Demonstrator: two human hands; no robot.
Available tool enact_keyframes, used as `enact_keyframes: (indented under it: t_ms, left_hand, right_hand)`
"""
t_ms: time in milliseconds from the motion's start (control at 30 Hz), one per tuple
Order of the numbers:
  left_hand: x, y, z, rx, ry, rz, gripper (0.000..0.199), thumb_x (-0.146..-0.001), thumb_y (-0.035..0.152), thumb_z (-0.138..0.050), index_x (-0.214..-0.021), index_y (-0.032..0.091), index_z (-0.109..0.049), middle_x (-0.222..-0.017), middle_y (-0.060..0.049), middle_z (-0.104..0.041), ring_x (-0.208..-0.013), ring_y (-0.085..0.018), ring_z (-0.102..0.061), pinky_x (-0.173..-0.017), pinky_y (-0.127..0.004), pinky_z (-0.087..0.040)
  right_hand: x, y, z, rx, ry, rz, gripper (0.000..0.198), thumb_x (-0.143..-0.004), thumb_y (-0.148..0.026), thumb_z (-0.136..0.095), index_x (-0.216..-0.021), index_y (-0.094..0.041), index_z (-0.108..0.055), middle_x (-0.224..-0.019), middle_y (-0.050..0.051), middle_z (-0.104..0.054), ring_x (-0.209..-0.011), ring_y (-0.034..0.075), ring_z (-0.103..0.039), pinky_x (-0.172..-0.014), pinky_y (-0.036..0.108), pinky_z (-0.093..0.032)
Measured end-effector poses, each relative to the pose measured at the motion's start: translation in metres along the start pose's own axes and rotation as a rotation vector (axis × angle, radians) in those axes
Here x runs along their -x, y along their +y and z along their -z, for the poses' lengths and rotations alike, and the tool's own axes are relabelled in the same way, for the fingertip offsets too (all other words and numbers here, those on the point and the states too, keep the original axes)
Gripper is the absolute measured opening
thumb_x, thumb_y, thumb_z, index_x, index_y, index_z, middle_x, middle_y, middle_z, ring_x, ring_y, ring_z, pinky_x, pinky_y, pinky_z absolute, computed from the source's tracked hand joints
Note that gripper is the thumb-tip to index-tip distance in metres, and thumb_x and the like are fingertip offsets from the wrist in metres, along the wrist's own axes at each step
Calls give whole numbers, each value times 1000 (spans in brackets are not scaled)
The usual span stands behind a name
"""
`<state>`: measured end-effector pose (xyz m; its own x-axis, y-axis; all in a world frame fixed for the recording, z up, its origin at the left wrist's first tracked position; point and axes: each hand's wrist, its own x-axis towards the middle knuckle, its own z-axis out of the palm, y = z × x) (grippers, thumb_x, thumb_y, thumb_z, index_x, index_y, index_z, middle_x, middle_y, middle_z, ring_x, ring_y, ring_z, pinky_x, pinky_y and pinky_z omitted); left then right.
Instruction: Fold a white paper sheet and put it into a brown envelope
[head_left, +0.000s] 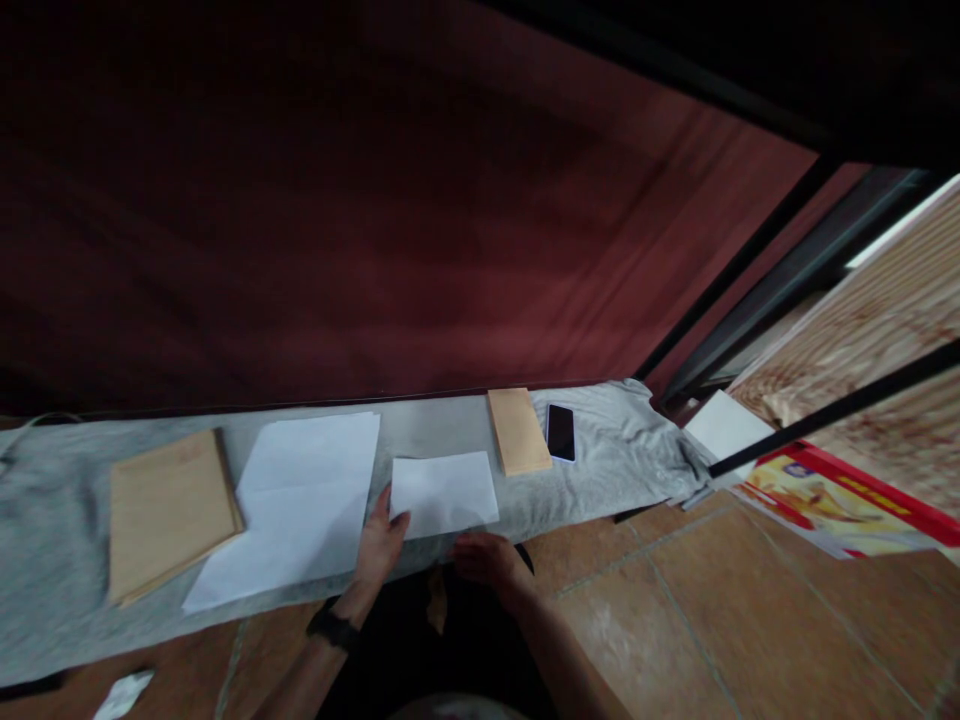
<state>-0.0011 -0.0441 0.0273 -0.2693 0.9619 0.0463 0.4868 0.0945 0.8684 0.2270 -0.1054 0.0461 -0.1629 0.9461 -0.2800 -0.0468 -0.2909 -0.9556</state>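
Observation:
A folded white sheet of paper (444,490) lies on a narrow surface covered with grey cloth, in front of me. My left hand (382,540) grips its left edge near the front corner, thumb over the paper and fingers along the side. Just off the paper's front edge is my right hand (487,560), holding nothing, its fingers stretched to the left. Larger white sheets (307,500) are spread to the left of my left hand. A stack of brown envelopes (169,510) partly overlaps them. To the right of the folded sheet lies a smaller tan envelope or stack (519,430).
A phone (561,432) rests on the grey cloth (622,460) at right. Behind stands a dark red panel (375,250). Black metal bars (750,260) cross at right, beside a red and yellow box (847,505) on the tiled floor (675,610).

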Motion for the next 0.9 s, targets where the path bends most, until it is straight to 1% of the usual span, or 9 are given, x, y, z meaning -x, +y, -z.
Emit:
enact_keyframes:
  t_ms: [100, 200, 300, 400, 500, 567, 633, 767, 900]
  left_hand:
    - [2, 3, 0, -175, -38, -7, 60, -83, 31, -53, -140, 13, -48, -118, -13, -70, -106, -30, -68, -95, -42, -54]
    - [8, 12, 0, -312, -63, 4, 60, -89, 30, -49, -146, 11, -41, -119, -15, -69, -101, -29, -69, -92, -42, -54]
    - [18, 24, 4, -431, -52, 3, 60, -93, 29, -46, -149, 11, -37, -120, -15, -68, -96, -27, -70, -89, -40, -54]
    - [34, 35, 7, -603, 29, -92, 57, -96, 29, -42, -150, 11, -37, -123, -17, -66, -104, -29, -66, -92, -44, -52]
    - [52, 39, -3, -736, 103, -316, 52, -98, 28, -37, -148, 14, -42, -144, -19, -53, -132, -34, -49, -107, -52, -41]
    - [61, 34, -18, -751, 38, -495, 51, -98, 29, -37, -146, 14, -46, -154, -17, -44, -144, -35, -36, -115, -54, -31]
    - [66, 25, -35, -744, -70, -633, 52, -99, 32, -35, -146, 12, -47, -153, -15, -46, -145, -30, -37, -117, -49, -32]
    - [65, 8, -53, -746, -141, -633, 60, -100, 44, -35, -149, 10, -42, -153, -16, -46, -145, -28, -39, -119, -48, -30]
    - [60, -2, -39, -743, -122, -575, 61, -100, 43, -32, -151, 9, -38, -155, -16, -42, -147, -26, -35, -120, -46, -29]
  right_hand:
    - [-10, -4, 4, 106, 121, 57, 46, -96, -53, -46, -113, -17, -71, -107, 13, -74, -101, 27, -70, -92, 45, -54]
    - [-24, -6, 3, 443, 197, 277, 39, -98, -37, -48, -130, -21, -64, -137, 10, -62, -131, 26, -53, -115, 44, -36]
    - [-32, -1, 0, 971, 227, 518, 45, -100, -27, -46, -143, -20, -53, -152, 10, -48, -142, 26, -41, -119, 47, -29]
    - [-35, 10, -2, 1246, 266, 586, 47, -102, -31, -47, -148, -22, -47, -155, 9, -44, -143, 24, -40, -119, 44, -29]
    - [-35, 17, -2, 1336, 295, 602, 48, -104, -36, -45, -149, -22, -45, -155, 9, -43, -142, 23, -41, -119, 42, -28]
    - [-35, 18, -1, 1363, 295, 608, 48, -104, -37, -45, -150, -22, -43, -155, 9, -43, -143, 23, -41, -119, 42, -27]
    - [-35, 19, 0, 1384, 285, 617, 50, -104, -37, -44, -152, -23, -40, -156, 9, -41, -143, 23, -40, -119, 42, -27]
    - [-36, 19, 2, 1404, 270, 633, 52, -105, -37, -43, -154, -22, -36, -157, 9, -39, -145, 23, -38, -119, 42, -27]
    - [-37, 22, 2, 1396, 273, 633, 52, -104, -38, -43, -153, -22, -37, -158, 10, -39, -144, 23, -38, -119, 42, -27]
